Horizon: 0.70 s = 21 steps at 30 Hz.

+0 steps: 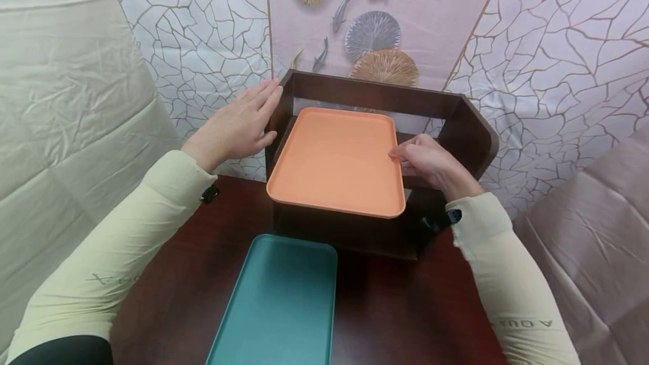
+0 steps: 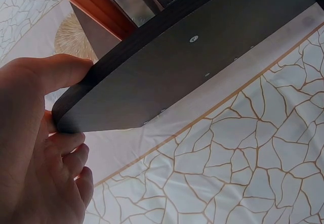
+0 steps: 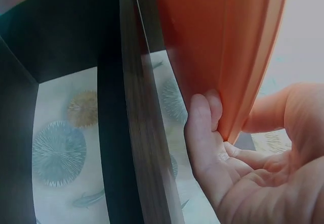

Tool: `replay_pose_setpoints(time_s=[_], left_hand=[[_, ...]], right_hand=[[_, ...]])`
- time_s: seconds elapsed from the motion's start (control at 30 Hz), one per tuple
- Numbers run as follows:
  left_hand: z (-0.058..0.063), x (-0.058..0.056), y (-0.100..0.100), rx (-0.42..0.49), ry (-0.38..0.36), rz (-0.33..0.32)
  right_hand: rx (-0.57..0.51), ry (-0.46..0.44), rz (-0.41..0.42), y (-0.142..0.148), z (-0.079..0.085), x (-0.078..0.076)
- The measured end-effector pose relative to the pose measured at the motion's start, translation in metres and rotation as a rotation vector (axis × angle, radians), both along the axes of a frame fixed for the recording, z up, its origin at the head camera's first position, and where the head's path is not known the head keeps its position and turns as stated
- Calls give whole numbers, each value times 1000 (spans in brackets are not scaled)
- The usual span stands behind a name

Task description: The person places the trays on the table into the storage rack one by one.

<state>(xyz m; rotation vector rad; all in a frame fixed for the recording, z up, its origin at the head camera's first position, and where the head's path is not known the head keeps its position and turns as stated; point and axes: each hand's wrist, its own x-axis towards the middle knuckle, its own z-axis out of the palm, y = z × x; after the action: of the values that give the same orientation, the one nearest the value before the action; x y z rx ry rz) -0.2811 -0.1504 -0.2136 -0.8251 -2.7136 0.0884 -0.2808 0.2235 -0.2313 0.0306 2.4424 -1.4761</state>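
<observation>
An orange tray (image 1: 339, 159) lies tilted over the dark brown wooden shelf (image 1: 375, 89), its near edge jutting out in front. My right hand (image 1: 431, 163) pinches the tray's right edge. In the right wrist view, the fingers (image 3: 200, 118) are under the tray's orange underside (image 3: 202, 42), with the thumb on the other side. My left hand (image 1: 240, 120) holds the upper corner of the shelf's left side panel. In the left wrist view, the thumb (image 2: 66, 72) lies at the panel's edge and the other fingers bend around its corner (image 2: 71, 120).
A teal tray (image 1: 284, 303) lies on the dark reddish table (image 1: 395, 308) in front of the shelf. Behind stands a patterned cloth backdrop (image 1: 203, 32) with fish and round leaf motifs. Plain cloth hangs at the left (image 1: 66, 100) and right (image 1: 598, 241).
</observation>
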Motion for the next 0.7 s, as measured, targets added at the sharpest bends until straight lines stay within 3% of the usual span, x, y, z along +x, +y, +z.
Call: replay_pose_setpoints(time_s=[0.7], left_hand=[[-2,-1,-2,29,6,-14]], right_hand=[[-9,20,-33,-21,-17,-36]])
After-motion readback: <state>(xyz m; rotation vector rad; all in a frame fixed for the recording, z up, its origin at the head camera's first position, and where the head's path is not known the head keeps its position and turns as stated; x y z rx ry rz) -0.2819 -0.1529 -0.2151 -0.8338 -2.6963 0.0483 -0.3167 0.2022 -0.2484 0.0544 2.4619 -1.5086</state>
